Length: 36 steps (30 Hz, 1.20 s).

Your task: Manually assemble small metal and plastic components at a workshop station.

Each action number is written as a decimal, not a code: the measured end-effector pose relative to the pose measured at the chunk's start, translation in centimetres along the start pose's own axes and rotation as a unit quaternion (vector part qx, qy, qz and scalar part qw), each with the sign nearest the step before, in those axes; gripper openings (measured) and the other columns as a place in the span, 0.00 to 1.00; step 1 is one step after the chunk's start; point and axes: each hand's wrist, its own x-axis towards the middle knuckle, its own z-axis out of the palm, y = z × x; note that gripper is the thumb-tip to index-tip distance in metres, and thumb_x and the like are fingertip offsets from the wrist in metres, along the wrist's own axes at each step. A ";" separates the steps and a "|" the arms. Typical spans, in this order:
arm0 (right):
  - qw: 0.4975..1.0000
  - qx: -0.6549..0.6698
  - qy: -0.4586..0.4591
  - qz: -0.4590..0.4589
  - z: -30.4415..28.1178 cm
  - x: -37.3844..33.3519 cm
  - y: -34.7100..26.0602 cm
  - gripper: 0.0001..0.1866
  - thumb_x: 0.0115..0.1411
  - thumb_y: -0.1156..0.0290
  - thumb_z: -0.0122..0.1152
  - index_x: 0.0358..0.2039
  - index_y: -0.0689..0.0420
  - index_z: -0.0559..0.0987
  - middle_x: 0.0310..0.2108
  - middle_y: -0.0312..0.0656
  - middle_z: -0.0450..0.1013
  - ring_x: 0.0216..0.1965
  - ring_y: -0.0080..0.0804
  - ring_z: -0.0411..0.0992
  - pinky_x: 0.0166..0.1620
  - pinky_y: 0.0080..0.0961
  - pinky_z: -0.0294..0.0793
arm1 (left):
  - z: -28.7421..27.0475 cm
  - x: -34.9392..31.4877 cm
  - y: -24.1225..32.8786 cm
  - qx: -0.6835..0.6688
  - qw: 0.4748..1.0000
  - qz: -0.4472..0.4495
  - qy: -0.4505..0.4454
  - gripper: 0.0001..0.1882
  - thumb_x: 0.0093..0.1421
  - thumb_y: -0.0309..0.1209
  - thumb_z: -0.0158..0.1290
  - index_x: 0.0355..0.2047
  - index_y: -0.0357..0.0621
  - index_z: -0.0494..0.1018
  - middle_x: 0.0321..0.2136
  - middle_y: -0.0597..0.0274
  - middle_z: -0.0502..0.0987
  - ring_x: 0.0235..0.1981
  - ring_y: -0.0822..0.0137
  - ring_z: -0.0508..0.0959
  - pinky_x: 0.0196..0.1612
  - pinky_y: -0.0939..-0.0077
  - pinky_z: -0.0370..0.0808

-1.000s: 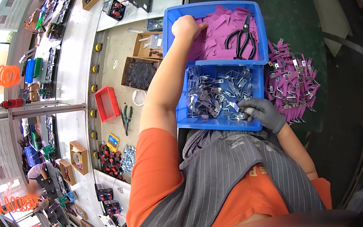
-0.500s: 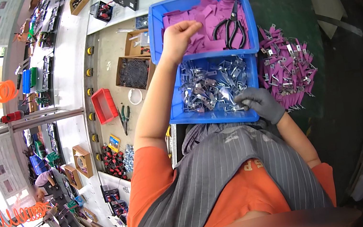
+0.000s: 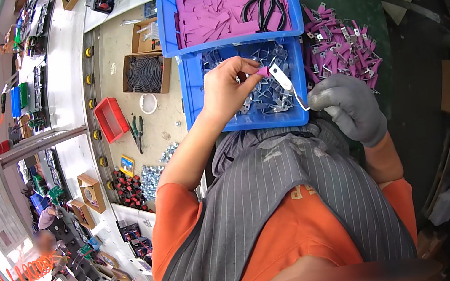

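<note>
My bare left hand [image 3: 232, 86] pinches a short pink sleeve [image 3: 264, 71] between thumb and fingertips. My right hand [image 3: 347, 108], in a grey glove, grips the lower end of a bent metal bracket [image 3: 285, 79]. The bracket's holed upper end meets the sleeve; whether it is inside cannot be made out. Both hands are over the near blue bin [image 3: 192, 89], which holds loose metal brackets [image 3: 275, 101]. Beyond it, the far blue bin [image 3: 168, 21] is full of flat pink sleeves [image 3: 208, 11], with black-handled pliers [image 3: 264, 8] lying on top.
A heap of pink-sleeved brackets [image 3: 341, 48] lies on the green surface right of the bins. To the left are a carton of black coiled parts [image 3: 144, 73], a red tray [image 3: 111, 119], green-handled pliers [image 3: 138, 133] and a white ring [image 3: 148, 103]. Other people work far left.
My left hand has come back from the far bin with a pink sleeve. My right hand has lifted a bracket from the near bin, and the two parts now meet. The view has shifted.
</note>
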 end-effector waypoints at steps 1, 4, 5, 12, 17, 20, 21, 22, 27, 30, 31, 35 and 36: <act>0.999 -0.029 -0.026 -0.006 -0.1 0.2 -0.2 0.09 0.53 0.75 0.49 0.34 0.56 0.76 0.30 0.42 0.73 0.31 0.38 0.73 0.34 0.30 0.72 | 0.0 -0.1 0.0 0.000 1.000 0.000 0.001 0.07 0.43 0.26 0.62 0.21 0.42 0.73 0.26 0.65 0.78 0.24 0.70 0.75 0.26 0.78 0.71; 0.993 -0.087 -0.079 -0.002 -0.3 0.4 -0.6 0.09 0.52 0.75 0.49 0.34 0.56 0.75 0.30 0.42 0.73 0.32 0.37 0.73 0.35 0.29 0.72 | -0.2 -0.2 0.2 0.020 0.999 -0.002 -0.038 0.08 0.45 0.26 0.61 0.25 0.43 0.73 0.27 0.63 0.78 0.24 0.69 0.76 0.27 0.78 0.72; 0.993 -0.086 -0.080 -0.002 -0.4 0.4 -0.5 0.09 0.52 0.75 0.49 0.34 0.56 0.75 0.30 0.42 0.73 0.32 0.37 0.73 0.35 0.29 0.72 | -0.4 -0.2 0.4 0.048 0.996 0.034 -0.061 0.08 0.46 0.27 0.60 0.27 0.44 0.73 0.28 0.63 0.77 0.25 0.68 0.76 0.27 0.77 0.72; 0.976 0.103 -0.128 0.143 -1.8 0.6 1.8 0.10 0.53 0.78 0.49 0.36 0.61 0.74 0.31 0.41 0.73 0.33 0.28 0.73 0.38 0.23 0.71 | -0.4 -0.4 -0.4 0.132 0.952 0.223 -0.165 0.14 0.47 0.32 0.59 0.35 0.47 0.74 0.29 0.64 0.75 0.33 0.60 0.75 0.36 0.68 0.73; 0.934 0.227 -0.127 0.247 0.3 0.9 3.6 0.11 0.55 0.76 0.50 0.40 0.63 0.74 0.31 0.38 0.73 0.31 0.20 0.69 0.35 0.17 0.69 | -0.2 -0.4 0.3 0.081 0.945 0.242 -0.204 0.12 0.45 0.30 0.61 0.32 0.47 0.76 0.28 0.64 0.76 0.31 0.63 0.75 0.34 0.71 0.73; 0.936 0.199 -0.118 0.264 1.4 1.1 5.1 0.14 0.57 0.69 0.54 0.41 0.63 0.74 0.30 0.36 0.72 0.29 0.18 0.68 0.33 0.16 0.69 | 0.0 -0.7 0.4 0.113 0.947 0.212 -0.214 0.11 0.45 0.31 0.62 0.31 0.48 0.76 0.28 0.65 0.76 0.31 0.64 0.75 0.33 0.71 0.73; 0.951 0.184 -0.101 0.227 2.4 0.7 5.9 0.14 0.57 0.68 0.54 0.41 0.63 0.74 0.31 0.37 0.72 0.30 0.20 0.69 0.35 0.17 0.69 | 0.1 -0.8 0.4 0.112 0.947 0.211 -0.215 0.11 0.45 0.31 0.62 0.31 0.48 0.76 0.28 0.65 0.76 0.31 0.64 0.75 0.33 0.71 0.73; 0.963 0.169 -0.083 0.190 2.9 0.4 6.5 0.15 0.57 0.67 0.55 0.41 0.63 0.74 0.31 0.37 0.72 0.32 0.21 0.69 0.37 0.19 0.69 | 0.1 -0.8 0.6 0.129 0.947 0.188 -0.226 0.13 0.45 0.32 0.62 0.33 0.48 0.76 0.29 0.64 0.76 0.32 0.62 0.75 0.35 0.71 0.73; 0.984 0.031 -0.068 0.164 2.0 -1.2 7.7 0.14 0.58 0.67 0.56 0.41 0.61 0.74 0.35 0.37 0.73 0.38 0.24 0.70 0.42 0.20 0.69 | 0.0 -0.9 -1.5 0.134 0.980 0.133 -0.065 0.20 0.45 0.34 0.62 0.40 0.47 0.73 0.39 0.57 0.73 0.43 0.55 0.73 0.45 0.67 0.71; 0.977 0.034 0.070 0.196 0.2 -4.0 10.5 0.12 0.59 0.69 0.54 0.42 0.59 0.75 0.37 0.37 0.73 0.39 0.22 0.70 0.42 0.19 0.68 | -1.7 -0.4 -5.4 0.270 0.960 -0.025 -0.065 0.16 0.47 0.35 0.59 0.38 0.51 0.74 0.37 0.59 0.74 0.40 0.55 0.73 0.42 0.65 0.71; 0.966 0.047 0.156 0.202 0.0 -4.9 11.4 0.12 0.59 0.71 0.53 0.44 0.59 0.75 0.38 0.36 0.73 0.39 0.21 0.70 0.42 0.19 0.68 | -1.8 -0.6 -6.7 0.272 0.960 -0.027 -0.061 0.16 0.47 0.35 0.59 0.38 0.51 0.74 0.37 0.59 0.74 0.40 0.55 0.73 0.42 0.65 0.71; 0.914 0.024 0.272 0.300 -1.1 -5.6 14.2 0.14 0.59 0.75 0.52 0.47 0.59 0.73 0.39 0.39 0.74 0.37 0.22 0.72 0.43 0.20 0.71 | -0.2 -0.9 -10.7 0.328 0.928 0.007 -0.178 0.10 0.51 0.36 0.55 0.34 0.52 0.76 0.33 0.61 0.75 0.36 0.55 0.75 0.38 0.63 0.73; 0.904 0.043 0.283 0.316 -1.1 -5.3 14.3 0.16 0.60 0.74 0.52 0.49 0.59 0.71 0.39 0.39 0.74 0.37 0.22 0.72 0.43 0.19 0.71 | 0.5 -0.5 -11.0 0.343 0.919 0.006 -0.195 0.10 0.51 0.37 0.55 0.34 0.52 0.76 0.33 0.60 0.76 0.36 0.55 0.76 0.38 0.63 0.73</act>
